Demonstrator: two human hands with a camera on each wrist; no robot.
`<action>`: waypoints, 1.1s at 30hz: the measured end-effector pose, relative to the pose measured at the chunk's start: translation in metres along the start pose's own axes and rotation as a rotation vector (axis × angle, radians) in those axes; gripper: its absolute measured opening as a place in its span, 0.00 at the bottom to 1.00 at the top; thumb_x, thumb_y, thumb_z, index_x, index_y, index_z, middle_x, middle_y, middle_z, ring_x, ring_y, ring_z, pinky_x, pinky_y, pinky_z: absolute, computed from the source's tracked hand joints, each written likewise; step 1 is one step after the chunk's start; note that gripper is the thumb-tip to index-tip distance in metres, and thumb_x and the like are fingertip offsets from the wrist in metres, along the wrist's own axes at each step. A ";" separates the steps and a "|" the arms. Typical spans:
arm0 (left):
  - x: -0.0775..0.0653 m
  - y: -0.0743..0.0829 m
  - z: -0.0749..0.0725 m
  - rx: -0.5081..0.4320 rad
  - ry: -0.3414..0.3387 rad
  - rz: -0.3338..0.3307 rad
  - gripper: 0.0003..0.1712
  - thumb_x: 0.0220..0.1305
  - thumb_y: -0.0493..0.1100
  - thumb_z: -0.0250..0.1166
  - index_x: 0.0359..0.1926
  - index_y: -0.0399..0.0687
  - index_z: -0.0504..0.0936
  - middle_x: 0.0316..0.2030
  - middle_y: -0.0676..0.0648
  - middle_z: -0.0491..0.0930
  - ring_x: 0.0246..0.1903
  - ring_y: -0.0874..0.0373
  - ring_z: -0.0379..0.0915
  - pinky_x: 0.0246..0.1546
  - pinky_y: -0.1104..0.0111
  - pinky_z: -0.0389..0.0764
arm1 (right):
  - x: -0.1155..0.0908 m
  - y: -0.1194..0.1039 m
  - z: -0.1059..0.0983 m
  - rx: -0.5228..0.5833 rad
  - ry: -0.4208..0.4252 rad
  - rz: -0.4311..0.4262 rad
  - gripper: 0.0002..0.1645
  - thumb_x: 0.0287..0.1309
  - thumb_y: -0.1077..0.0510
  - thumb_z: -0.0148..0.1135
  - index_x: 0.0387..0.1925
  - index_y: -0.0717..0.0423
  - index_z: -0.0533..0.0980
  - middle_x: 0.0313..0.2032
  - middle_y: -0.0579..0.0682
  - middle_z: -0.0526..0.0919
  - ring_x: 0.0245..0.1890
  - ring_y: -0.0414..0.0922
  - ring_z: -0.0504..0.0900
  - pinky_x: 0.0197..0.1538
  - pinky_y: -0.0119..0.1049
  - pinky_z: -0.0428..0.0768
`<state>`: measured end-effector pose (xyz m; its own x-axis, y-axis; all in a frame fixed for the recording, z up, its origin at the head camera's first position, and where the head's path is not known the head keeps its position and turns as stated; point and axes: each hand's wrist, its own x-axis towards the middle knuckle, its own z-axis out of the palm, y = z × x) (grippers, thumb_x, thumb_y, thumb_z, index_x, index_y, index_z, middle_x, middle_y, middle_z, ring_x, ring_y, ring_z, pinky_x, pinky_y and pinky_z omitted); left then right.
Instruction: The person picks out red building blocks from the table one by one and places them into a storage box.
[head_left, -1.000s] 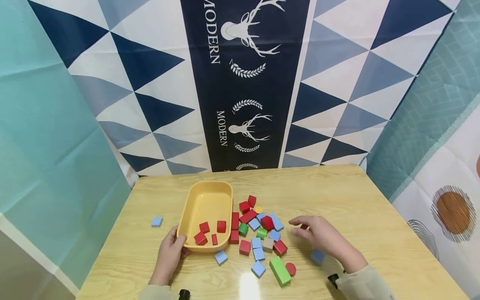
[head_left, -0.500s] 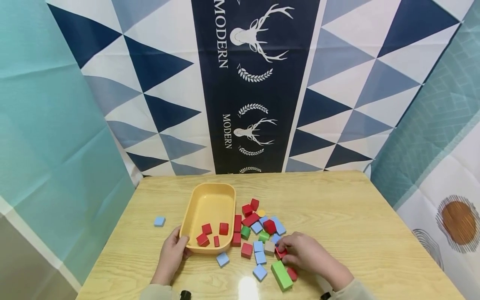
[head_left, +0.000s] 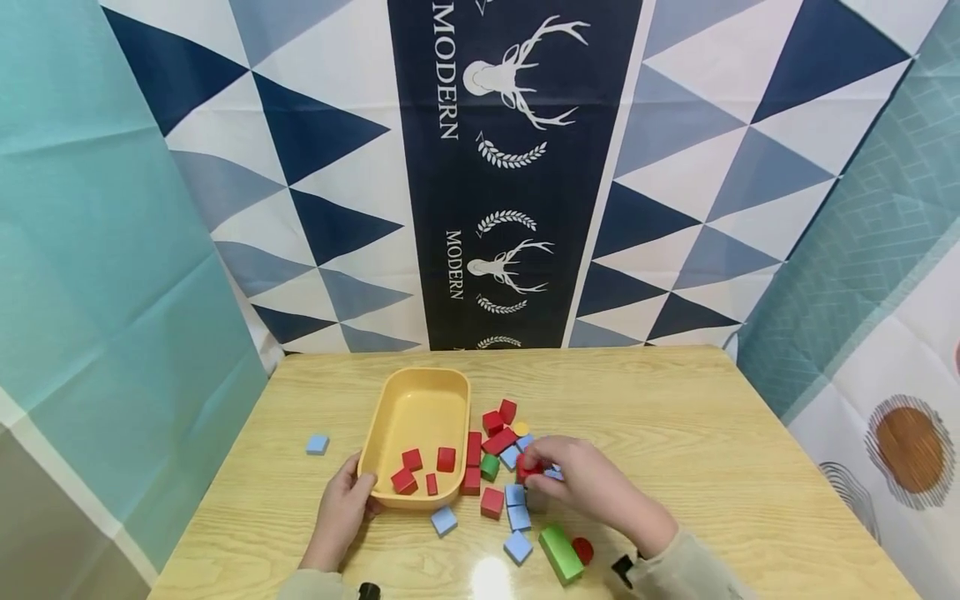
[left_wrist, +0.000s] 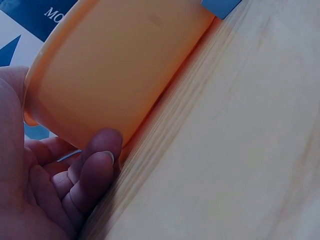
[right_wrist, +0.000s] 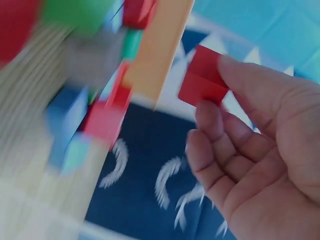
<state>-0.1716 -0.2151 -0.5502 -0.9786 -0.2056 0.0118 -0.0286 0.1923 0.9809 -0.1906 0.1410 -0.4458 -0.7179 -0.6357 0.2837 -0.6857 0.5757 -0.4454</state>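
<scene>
My left hand grips the near left corner of a yellow bin, thumb over the rim; in the left wrist view its fingers curl below, against the bin's outer wall. Several red blocks lie in the near half of the bin. Over the pile, my right hand pinches a red block between thumb and index finger, held up off the table in the right wrist view. Beneath that hand, a plain wooden cube and some blue blocks are partly hidden.
Right of the bin, the pile has more red blocks, a green cylinder and a yellow disc. Nearer stand a long green block, a red disc and a blue block. Another blue block lies far left.
My right hand came left to the red block beside the wooden cube, took hold of it and lifted it over the pile towards the bin. The left hand stays on the bin.
</scene>
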 end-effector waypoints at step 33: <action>0.001 0.002 0.000 0.042 0.013 -0.015 0.28 0.66 0.38 0.54 0.66 0.41 0.70 0.37 0.38 0.83 0.19 0.51 0.75 0.16 0.69 0.77 | 0.049 -0.032 0.073 -0.223 -0.242 -0.184 0.29 0.58 0.46 0.68 0.61 0.47 0.77 0.60 0.50 0.74 0.55 0.46 0.72 0.57 0.46 0.76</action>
<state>-0.1725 -0.2146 -0.5483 -0.9752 -0.2213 -0.0001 -0.0521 0.2291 0.9720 -0.1954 0.0544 -0.4796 -0.5497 -0.8266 0.1210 -0.8289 0.5215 -0.2025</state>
